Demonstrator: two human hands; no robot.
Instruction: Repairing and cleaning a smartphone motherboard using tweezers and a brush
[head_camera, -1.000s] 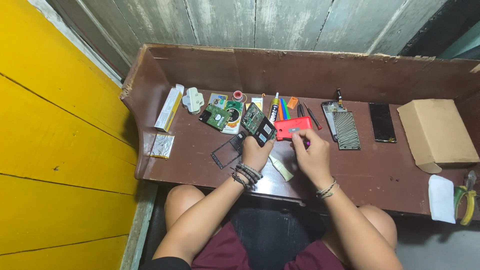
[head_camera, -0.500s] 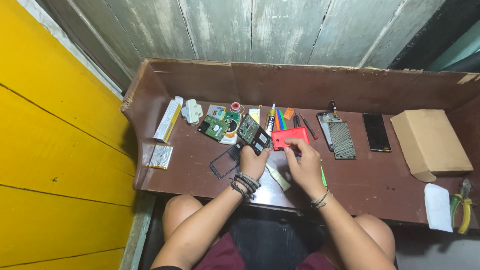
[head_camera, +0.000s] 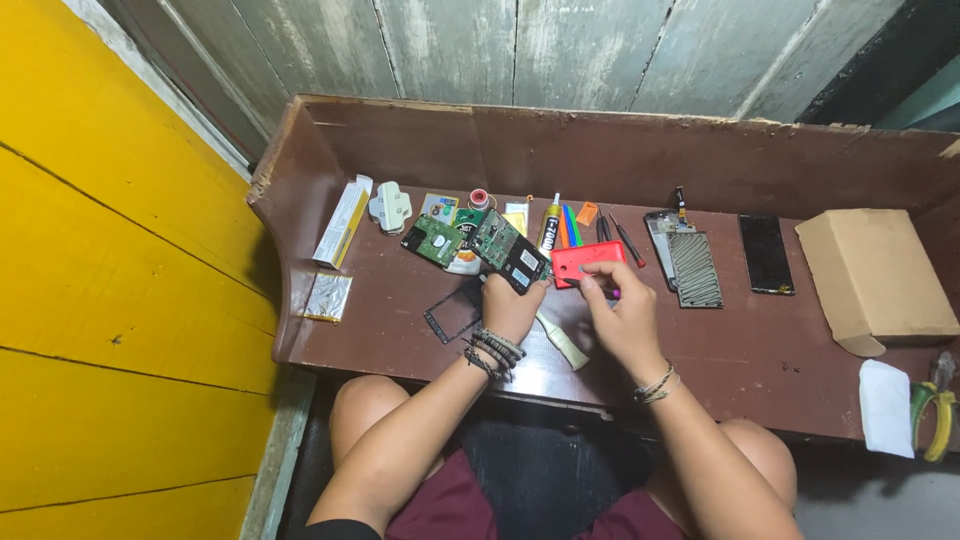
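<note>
My left hand (head_camera: 512, 308) holds up an opened phone body (head_camera: 509, 251), its green circuit board facing me. My right hand (head_camera: 622, 316) is closed around a small tool with a purple tip, held next to a red phone back cover (head_camera: 587, 262) lying on the brown wooden bench (head_camera: 760, 350). A black phone frame (head_camera: 452, 311) lies flat just left of my left hand. A pale tool handle (head_camera: 562, 341) rests on the bench between my wrists.
A green circuit board (head_camera: 433, 240), a glue tube (head_camera: 549, 222), coloured pry tools (head_camera: 570, 226) and a white adapter (head_camera: 388, 207) line the back. A dismantled phone (head_camera: 690, 262), a black screen (head_camera: 766, 253), a cardboard box (head_camera: 875, 272), white cloth (head_camera: 885, 408) and pliers (head_camera: 938, 407) lie right.
My right hand has come down from the red cover toward me. The left hand still holds the opened phone, and the view has shifted slightly.
</note>
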